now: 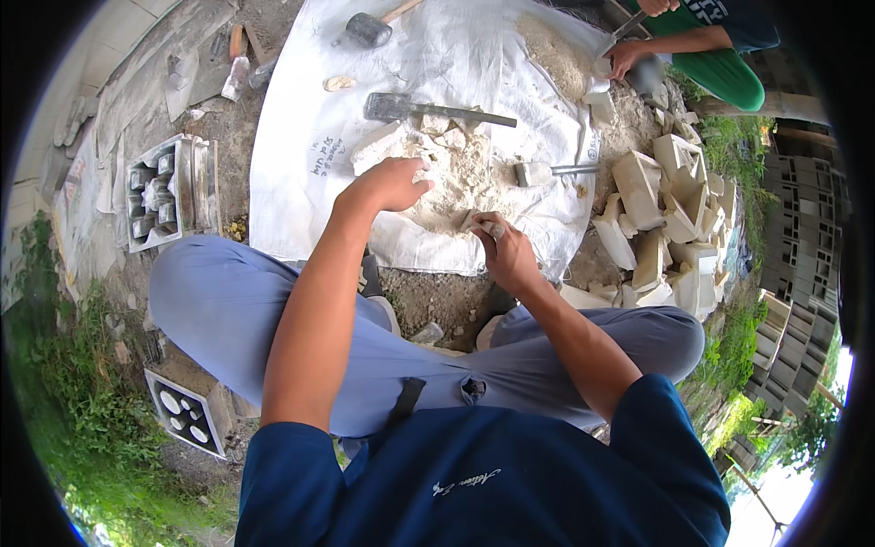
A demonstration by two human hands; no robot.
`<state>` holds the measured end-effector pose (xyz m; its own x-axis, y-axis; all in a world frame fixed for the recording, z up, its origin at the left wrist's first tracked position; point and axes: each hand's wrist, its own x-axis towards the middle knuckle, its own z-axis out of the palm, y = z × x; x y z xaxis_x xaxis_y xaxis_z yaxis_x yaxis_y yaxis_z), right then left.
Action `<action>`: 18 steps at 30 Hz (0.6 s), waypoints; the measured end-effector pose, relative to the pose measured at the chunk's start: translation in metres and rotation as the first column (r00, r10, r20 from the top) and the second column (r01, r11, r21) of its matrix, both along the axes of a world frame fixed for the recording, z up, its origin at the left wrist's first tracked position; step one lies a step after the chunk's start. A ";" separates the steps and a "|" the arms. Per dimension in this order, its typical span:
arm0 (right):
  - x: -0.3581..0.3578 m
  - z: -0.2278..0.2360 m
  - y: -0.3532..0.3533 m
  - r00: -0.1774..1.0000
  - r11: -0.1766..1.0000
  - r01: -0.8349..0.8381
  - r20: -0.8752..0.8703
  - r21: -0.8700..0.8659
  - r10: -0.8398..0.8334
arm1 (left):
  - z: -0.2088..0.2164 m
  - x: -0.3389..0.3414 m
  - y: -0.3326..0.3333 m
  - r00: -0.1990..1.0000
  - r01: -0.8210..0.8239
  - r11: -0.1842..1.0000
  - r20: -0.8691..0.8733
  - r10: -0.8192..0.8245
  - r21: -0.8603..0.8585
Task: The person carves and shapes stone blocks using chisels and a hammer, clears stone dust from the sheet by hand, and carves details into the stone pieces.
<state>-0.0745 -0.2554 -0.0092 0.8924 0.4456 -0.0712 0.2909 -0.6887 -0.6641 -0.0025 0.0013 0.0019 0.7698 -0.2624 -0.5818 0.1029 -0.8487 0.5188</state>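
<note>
Pale crumbled rubble lies in a heap on a white woven sheet in front of me. My left hand rests at the near left of the heap, beside a larger pale chunk. Its thumb and index finger are apart with nothing visible between them; the other fingers are partly hidden. At the near right edge of the heap, my right hand is closed, pinching a small greyish chunk. Just beyond the heap lies a mallet with a dark head, its handle pointing right.
A hammer lies right of the heap; a black mallet lies farther back. Broken pale blocks are piled at the right. A metal mould stands left. At the far right, another person's hand holds a tool.
</note>
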 end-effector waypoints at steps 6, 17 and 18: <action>-0.002 0.007 -0.007 0.991 0.991 0.118 0.054 0.069 -0.122 | 0.012 0.003 -0.007 1.000 -0.005 1.000 -0.026 0.005 0.000; 0.000 0.002 -0.009 0.955 0.984 0.010 0.291 0.180 -0.063 | -0.001 0.003 -0.004 1.000 -0.011 1.000 0.020 0.012 -0.030; 0.000 0.003 -0.006 0.994 0.997 0.054 0.097 0.046 -0.058 | -0.002 0.003 -0.002 1.000 -0.009 1.000 0.023 0.010 -0.028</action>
<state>-0.0740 -0.2618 -0.0062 0.9179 0.3952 0.0366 0.3180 -0.6772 -0.6635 0.0001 -0.0009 -0.0004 0.7857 -0.2711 -0.5560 0.0981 -0.8329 0.5447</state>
